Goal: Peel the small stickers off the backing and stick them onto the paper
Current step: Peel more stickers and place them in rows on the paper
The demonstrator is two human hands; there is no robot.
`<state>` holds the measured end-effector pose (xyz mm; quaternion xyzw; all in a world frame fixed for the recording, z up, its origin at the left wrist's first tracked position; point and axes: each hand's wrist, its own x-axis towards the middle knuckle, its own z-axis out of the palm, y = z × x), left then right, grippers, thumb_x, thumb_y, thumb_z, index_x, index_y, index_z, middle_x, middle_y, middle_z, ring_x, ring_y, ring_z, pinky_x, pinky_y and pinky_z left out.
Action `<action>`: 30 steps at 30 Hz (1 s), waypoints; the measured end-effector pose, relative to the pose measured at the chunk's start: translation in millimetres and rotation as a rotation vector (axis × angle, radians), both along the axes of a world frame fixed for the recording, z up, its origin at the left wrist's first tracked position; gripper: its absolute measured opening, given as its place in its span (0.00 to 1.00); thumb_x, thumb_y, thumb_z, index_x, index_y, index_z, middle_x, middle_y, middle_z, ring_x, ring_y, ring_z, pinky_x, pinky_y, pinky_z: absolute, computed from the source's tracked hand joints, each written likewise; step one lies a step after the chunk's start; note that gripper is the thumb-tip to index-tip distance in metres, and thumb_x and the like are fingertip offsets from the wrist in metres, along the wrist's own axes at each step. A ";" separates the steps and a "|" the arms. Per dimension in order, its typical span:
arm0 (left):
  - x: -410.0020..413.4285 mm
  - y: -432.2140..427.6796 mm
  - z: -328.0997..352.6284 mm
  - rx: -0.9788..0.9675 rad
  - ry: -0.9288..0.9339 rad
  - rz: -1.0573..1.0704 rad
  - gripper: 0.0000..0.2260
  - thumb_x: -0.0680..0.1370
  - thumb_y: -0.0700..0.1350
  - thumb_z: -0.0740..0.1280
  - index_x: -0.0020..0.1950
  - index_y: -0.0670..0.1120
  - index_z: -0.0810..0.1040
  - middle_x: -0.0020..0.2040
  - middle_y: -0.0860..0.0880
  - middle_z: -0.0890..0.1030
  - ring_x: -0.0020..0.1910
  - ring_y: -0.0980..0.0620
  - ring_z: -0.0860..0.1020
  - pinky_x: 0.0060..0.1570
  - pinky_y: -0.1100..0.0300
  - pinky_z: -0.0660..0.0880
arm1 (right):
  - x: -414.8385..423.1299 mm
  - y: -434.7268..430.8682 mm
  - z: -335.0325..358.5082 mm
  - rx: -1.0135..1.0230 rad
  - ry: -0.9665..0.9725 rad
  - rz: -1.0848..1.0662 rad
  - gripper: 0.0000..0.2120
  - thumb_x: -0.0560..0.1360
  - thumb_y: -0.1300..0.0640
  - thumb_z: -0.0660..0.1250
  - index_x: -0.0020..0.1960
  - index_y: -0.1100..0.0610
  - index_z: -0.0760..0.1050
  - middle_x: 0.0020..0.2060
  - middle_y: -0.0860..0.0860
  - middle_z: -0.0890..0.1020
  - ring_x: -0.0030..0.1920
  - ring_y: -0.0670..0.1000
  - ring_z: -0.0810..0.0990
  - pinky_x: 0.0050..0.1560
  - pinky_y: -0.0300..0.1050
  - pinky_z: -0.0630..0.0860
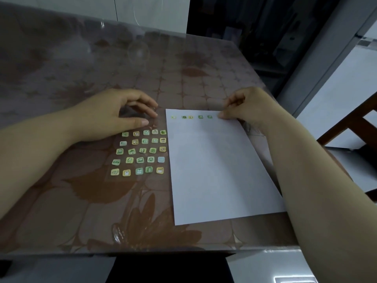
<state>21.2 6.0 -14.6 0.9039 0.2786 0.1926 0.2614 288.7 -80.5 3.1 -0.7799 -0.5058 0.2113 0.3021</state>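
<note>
The white paper (214, 170) lies on the patterned counter (81, 211), its near edge close to the counter's front edge. Five stickers (191, 117) sit in a row along its far edge. Just left of the paper, touching its left edge, lies the clear backing (133, 166) with a five-by-five grid of green and yellow stickers (140, 152). The left hand (114, 113) rests at the far end of the backing, fingers loosely bent, thumb and fingertips down on the surface, holding nothing. The right hand (246, 107) is curled at the paper's far edge, its fingertips pressed on the sheet just right of the row; I cannot tell whether a sticker is under them.
</note>
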 end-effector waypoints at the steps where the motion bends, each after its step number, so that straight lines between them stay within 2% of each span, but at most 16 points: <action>1: -0.7 0.4 -0.1 0.007 0.008 -0.001 0.15 0.72 0.44 0.70 0.57 0.54 0.75 0.51 0.69 0.78 0.51 0.67 0.76 0.50 0.75 0.67 | 0.2 0.4 0.0 -0.007 0.024 -0.024 0.11 0.66 0.59 0.76 0.47 0.58 0.79 0.36 0.49 0.78 0.35 0.48 0.76 0.36 0.42 0.75; 8: -10.2 3.1 6.0 0.019 0.009 0.007 0.14 0.70 0.41 0.72 0.53 0.53 0.78 0.49 0.68 0.79 0.50 0.69 0.77 0.49 0.82 0.64 | -4.1 1.6 5.2 -0.095 0.055 -0.062 0.14 0.67 0.59 0.75 0.51 0.56 0.78 0.40 0.50 0.79 0.34 0.46 0.75 0.32 0.37 0.72; 10: -15.4 5.6 9.1 0.041 0.051 0.008 0.13 0.69 0.42 0.72 0.51 0.56 0.79 0.47 0.69 0.79 0.49 0.70 0.76 0.47 0.84 0.63 | -6.8 -0.7 2.2 -0.049 0.015 -0.046 0.13 0.68 0.57 0.74 0.51 0.56 0.78 0.40 0.49 0.78 0.37 0.47 0.76 0.33 0.35 0.73; 13: -25.4 10.2 16.0 0.056 0.135 0.004 0.08 0.66 0.49 0.73 0.43 0.60 0.81 0.45 0.65 0.81 0.48 0.67 0.76 0.48 0.80 0.65 | -23.6 -5.5 5.6 0.139 0.007 0.003 0.09 0.71 0.55 0.71 0.49 0.56 0.79 0.39 0.48 0.78 0.36 0.42 0.74 0.28 0.24 0.68; 15: -32.1 11.5 18.8 0.033 0.168 0.003 0.08 0.62 0.55 0.71 0.41 0.61 0.82 0.43 0.58 0.83 0.47 0.64 0.78 0.54 0.69 0.69 | -42.5 -6.7 17.3 0.207 0.002 0.143 0.04 0.71 0.55 0.71 0.46 0.53 0.79 0.33 0.44 0.76 0.29 0.36 0.72 0.27 0.23 0.65; 17: -36.4 12.0 19.7 0.020 0.187 0.009 0.10 0.61 0.57 0.70 0.41 0.62 0.82 0.43 0.55 0.83 0.47 0.61 0.79 0.56 0.59 0.71 | -67.5 -5.4 31.1 0.128 -0.088 0.366 0.03 0.72 0.55 0.70 0.45 0.51 0.80 0.32 0.41 0.77 0.28 0.34 0.72 0.28 0.22 0.65; 18: -37.2 12.0 20.0 0.016 0.190 0.014 0.10 0.61 0.57 0.71 0.41 0.62 0.82 0.42 0.55 0.84 0.46 0.59 0.79 0.55 0.60 0.72 | -80.4 -3.7 35.6 0.051 -0.162 0.472 0.03 0.72 0.55 0.70 0.45 0.50 0.81 0.33 0.40 0.77 0.29 0.33 0.73 0.30 0.21 0.66; 19: -37.7 12.2 20.1 0.014 0.189 0.023 0.08 0.63 0.54 0.73 0.40 0.61 0.82 0.41 0.56 0.83 0.44 0.59 0.79 0.52 0.66 0.72 | -92.8 -0.9 37.7 -0.015 -0.237 0.552 0.04 0.72 0.55 0.69 0.47 0.49 0.81 0.34 0.39 0.78 0.30 0.32 0.74 0.31 0.21 0.67; 21: -37.8 14.5 20.2 0.040 0.179 0.049 0.08 0.66 0.48 0.75 0.41 0.60 0.81 0.41 0.67 0.80 0.43 0.67 0.77 0.42 0.79 0.67 | -111.7 8.1 34.4 -0.062 -0.349 0.608 0.07 0.73 0.55 0.68 0.50 0.51 0.82 0.39 0.41 0.80 0.37 0.35 0.76 0.36 0.23 0.68; 23: -38.0 15.9 19.3 0.051 0.158 0.072 0.08 0.67 0.46 0.74 0.41 0.59 0.81 0.40 0.72 0.78 0.42 0.71 0.75 0.39 0.81 0.64 | -123.6 18.9 25.8 -0.026 -0.375 0.550 0.08 0.73 0.56 0.68 0.50 0.53 0.82 0.45 0.47 0.83 0.44 0.43 0.78 0.42 0.33 0.72; 27: -34.4 14.0 17.3 0.052 0.100 0.092 0.06 0.66 0.46 0.75 0.38 0.57 0.82 0.39 0.68 0.79 0.45 0.66 0.76 0.39 0.80 0.65 | -132.2 31.1 5.0 0.057 -0.286 0.430 0.06 0.71 0.56 0.69 0.46 0.54 0.84 0.43 0.51 0.85 0.44 0.48 0.80 0.46 0.44 0.77; 30: -29.8 12.8 15.1 0.041 0.098 0.063 0.05 0.66 0.46 0.75 0.38 0.55 0.82 0.37 0.66 0.80 0.42 0.64 0.76 0.40 0.78 0.66 | -132.0 30.6 -6.9 0.077 -0.223 0.406 0.04 0.69 0.54 0.71 0.43 0.52 0.84 0.38 0.48 0.84 0.40 0.46 0.78 0.44 0.42 0.75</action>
